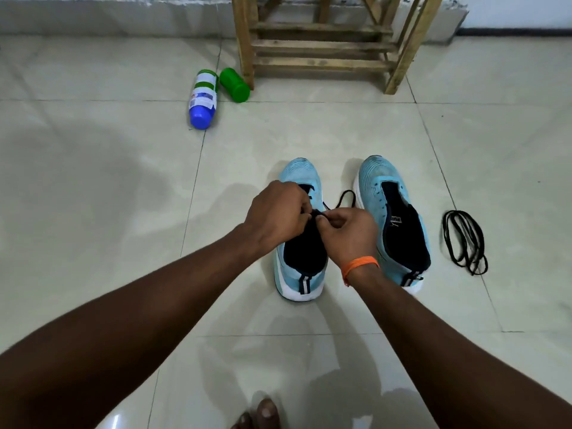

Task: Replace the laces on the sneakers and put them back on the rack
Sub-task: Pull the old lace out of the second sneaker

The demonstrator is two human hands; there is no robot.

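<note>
Two light blue sneakers stand side by side on the tiled floor, toes pointing away from me. Over the left sneaker (299, 267) both hands work at the tongue. My left hand (277, 213) and my right hand (348, 233) pinch a black lace (346, 198), which loops out to the right between the shoes. The right sneaker (396, 212) has no lace and shows its dark insole. A second black lace (464, 239) lies coiled on the floor to its right. The wooden rack (322, 51) stands at the back.
A white bottle with a blue cap (202, 99) and a green bottle (234, 85) lie on the floor left of the rack's leg. The wall's base runs along the back. My toes (260, 414) show at the bottom edge.
</note>
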